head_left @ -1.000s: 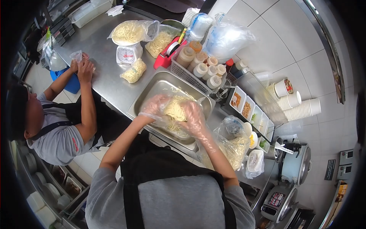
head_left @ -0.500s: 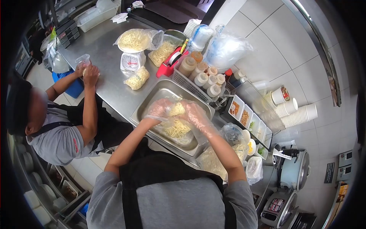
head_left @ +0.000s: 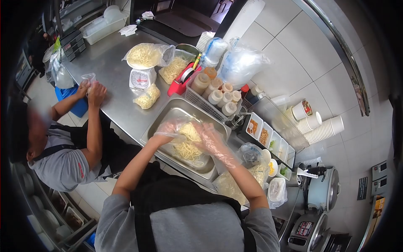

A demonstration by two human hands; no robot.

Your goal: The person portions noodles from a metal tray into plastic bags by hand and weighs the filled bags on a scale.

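Observation:
Both my hands wear loose clear plastic gloves and are over a steel pan point(head_left: 167, 110). Between my left hand point(head_left: 169, 127) and my right hand point(head_left: 206, 137) is a clump of pale noodles point(head_left: 189, 132), with the fingers of both hands closed about its sides. Its lower end hangs down to a loose pile of noodles point(head_left: 187, 151) on the pan floor. Glove plastic partly hides the fingertips.
Left, a co-worker's hands point(head_left: 95, 91) grip a small bag. Beyond the pan are a dial scale point(head_left: 142, 79) bearing bagged noodles, a red tape dispenser point(head_left: 181, 84) and a basket of sauce bottles point(head_left: 201, 99). Topping trays point(head_left: 263, 133) and bagged noodles point(head_left: 231, 185) stand right.
The clump between my hands has loosened and lengthened downward. My hands remain over the pan. The whole view has shifted slightly.

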